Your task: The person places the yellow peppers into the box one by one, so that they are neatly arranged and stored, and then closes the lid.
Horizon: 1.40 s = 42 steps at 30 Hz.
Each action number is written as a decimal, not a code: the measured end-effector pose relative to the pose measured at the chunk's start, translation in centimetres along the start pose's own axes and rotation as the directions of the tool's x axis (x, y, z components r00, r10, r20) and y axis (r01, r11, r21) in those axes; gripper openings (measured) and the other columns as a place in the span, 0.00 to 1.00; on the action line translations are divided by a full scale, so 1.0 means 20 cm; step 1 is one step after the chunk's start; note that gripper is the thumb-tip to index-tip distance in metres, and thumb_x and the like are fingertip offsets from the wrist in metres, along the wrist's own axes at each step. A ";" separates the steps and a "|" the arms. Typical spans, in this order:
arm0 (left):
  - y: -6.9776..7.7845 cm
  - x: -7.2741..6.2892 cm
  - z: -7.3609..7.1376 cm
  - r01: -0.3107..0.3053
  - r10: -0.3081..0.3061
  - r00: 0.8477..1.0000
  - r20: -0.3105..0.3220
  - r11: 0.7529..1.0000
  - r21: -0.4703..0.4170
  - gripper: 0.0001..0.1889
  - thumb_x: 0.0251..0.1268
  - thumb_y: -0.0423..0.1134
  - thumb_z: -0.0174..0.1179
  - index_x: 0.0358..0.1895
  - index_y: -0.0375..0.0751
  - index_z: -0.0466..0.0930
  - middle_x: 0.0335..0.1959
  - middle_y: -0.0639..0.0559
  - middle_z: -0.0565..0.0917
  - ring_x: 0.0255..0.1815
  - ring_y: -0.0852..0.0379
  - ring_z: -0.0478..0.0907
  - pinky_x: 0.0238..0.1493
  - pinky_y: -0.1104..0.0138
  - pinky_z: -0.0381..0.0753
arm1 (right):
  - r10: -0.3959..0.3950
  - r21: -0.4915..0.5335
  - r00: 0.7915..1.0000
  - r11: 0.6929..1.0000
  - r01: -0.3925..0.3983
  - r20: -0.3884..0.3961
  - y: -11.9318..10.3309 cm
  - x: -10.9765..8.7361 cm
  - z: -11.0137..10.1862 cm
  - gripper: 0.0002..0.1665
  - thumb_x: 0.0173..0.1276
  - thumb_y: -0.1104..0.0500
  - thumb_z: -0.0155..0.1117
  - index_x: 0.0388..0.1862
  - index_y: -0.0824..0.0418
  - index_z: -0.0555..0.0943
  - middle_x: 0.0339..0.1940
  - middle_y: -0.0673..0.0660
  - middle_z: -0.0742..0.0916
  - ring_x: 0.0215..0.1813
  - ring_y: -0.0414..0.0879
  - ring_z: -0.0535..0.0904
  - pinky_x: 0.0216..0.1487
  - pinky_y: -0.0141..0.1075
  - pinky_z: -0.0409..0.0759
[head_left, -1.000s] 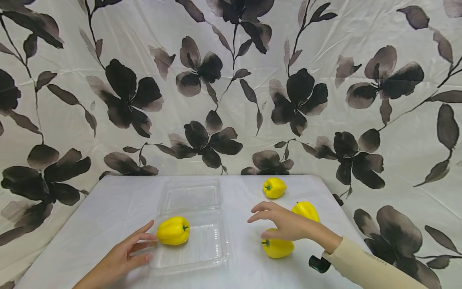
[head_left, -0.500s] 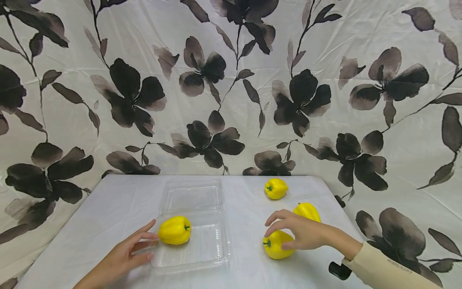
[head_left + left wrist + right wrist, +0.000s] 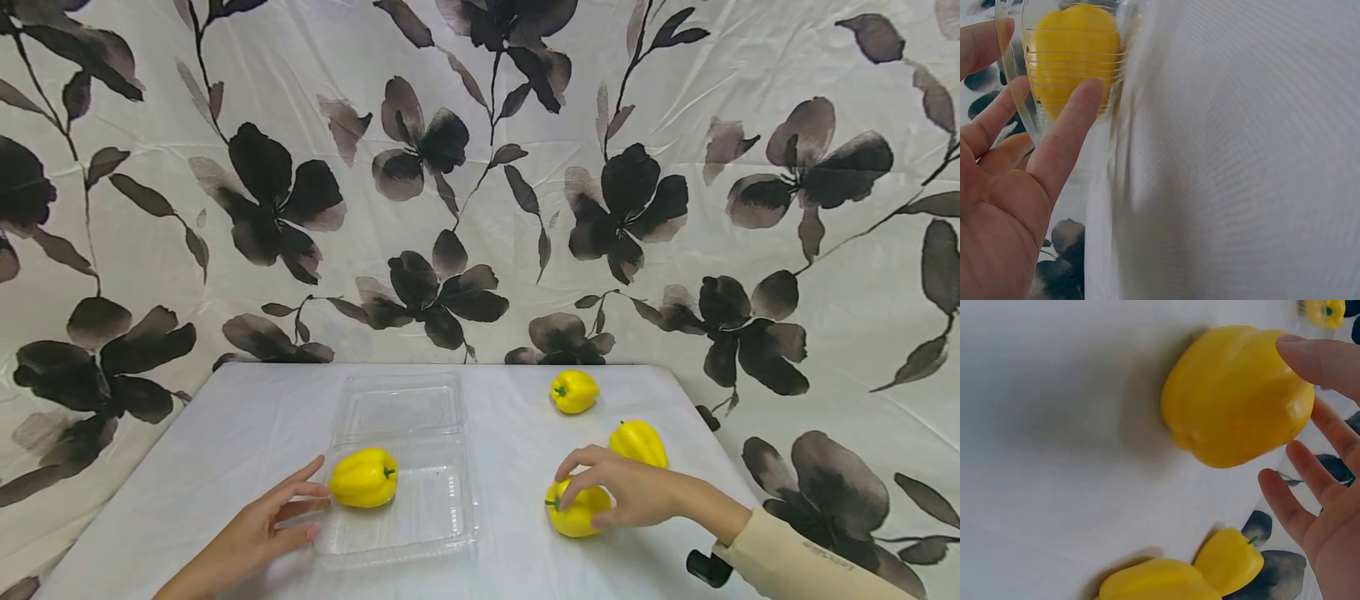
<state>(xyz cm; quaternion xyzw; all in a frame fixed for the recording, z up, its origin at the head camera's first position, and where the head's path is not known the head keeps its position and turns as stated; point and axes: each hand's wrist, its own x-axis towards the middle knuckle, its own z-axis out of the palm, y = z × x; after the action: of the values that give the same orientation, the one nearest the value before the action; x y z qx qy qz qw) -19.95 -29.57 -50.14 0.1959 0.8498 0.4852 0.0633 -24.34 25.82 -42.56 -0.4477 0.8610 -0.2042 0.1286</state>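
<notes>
A yellow bell pepper (image 3: 363, 478) lies in the left part of a clear plastic clamshell container (image 3: 420, 533), whose lid is folded back. My left hand (image 3: 273, 521) is at the container's left side, fingers spread and fairly straight; in the left wrist view its thumb and fingertips (image 3: 1088, 90) come right up to the ribbed wall. On the right, my right hand (image 3: 630, 492) reaches over another yellow bell pepper (image 3: 573, 521) on the table, thumb and bent forefinger around it. In the right wrist view the thumb (image 3: 1310, 359) rests on that pepper, with the other fingers apart.
Two more yellow bell peppers lie beyond the right hand: one nearby (image 3: 637, 442), one farther back (image 3: 574, 392). A white cloth covers the table (image 3: 247, 417). A flower-printed curtain (image 3: 480, 192) hangs behind it.
My right hand has moved right and down over the near pepper, its fingers closing in around it. The left hand stays at the container.
</notes>
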 end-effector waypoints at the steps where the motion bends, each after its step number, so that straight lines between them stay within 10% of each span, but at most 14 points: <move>1: 0.00 0.00 0.00 0.001 -0.001 1.000 0.001 1.000 0.000 0.20 0.75 0.40 0.68 0.64 0.41 0.77 0.86 0.29 0.50 0.67 0.31 0.79 0.59 0.62 0.88 | -0.001 0.000 1.000 1.000 0.001 0.000 0.00 0.00 0.00 0.28 0.64 0.66 0.77 0.56 0.36 0.87 0.69 0.47 0.79 0.71 0.49 0.73 0.75 0.51 0.75; 14: -0.01 0.00 0.00 -0.014 0.014 1.000 0.004 1.000 -0.002 0.20 0.74 0.39 0.68 0.65 0.42 0.77 0.86 0.29 0.50 0.67 0.35 0.80 0.58 0.74 0.84 | 0.007 -0.054 1.000 0.999 -0.006 0.016 0.04 -0.01 0.00 0.34 0.65 0.64 0.78 0.64 0.35 0.84 0.65 0.47 0.75 0.63 0.43 0.72 0.65 0.40 0.79; 30: 0.00 0.00 0.00 0.020 -0.020 1.000 0.008 1.000 -0.008 0.21 0.75 0.40 0.68 0.65 0.41 0.76 0.86 0.30 0.49 0.68 0.31 0.78 0.60 0.62 0.87 | 0.075 -0.062 0.997 0.995 -0.075 -0.015 0.06 -0.02 0.01 0.34 0.62 0.50 0.83 0.66 0.36 0.80 0.51 0.43 0.73 0.55 0.38 0.71 0.58 0.36 0.78; 42: 0.00 -0.01 0.00 0.026 -0.026 1.000 0.000 1.000 0.008 0.21 0.75 0.42 0.68 0.66 0.43 0.77 0.87 0.33 0.51 0.68 0.36 0.80 0.61 0.59 0.87 | 0.022 -0.234 0.997 0.971 -0.038 -0.073 0.10 -0.03 0.06 0.32 0.67 0.35 0.74 0.69 0.35 0.80 0.63 0.47 0.77 0.59 0.44 0.76 0.61 0.44 0.82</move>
<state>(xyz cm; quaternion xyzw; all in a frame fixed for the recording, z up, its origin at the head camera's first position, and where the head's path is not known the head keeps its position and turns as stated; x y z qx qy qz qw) -19.81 -29.62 -50.04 0.1851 0.8543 0.4809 0.0686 -24.85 27.10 -44.44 -0.4392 0.8898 -0.1143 0.0476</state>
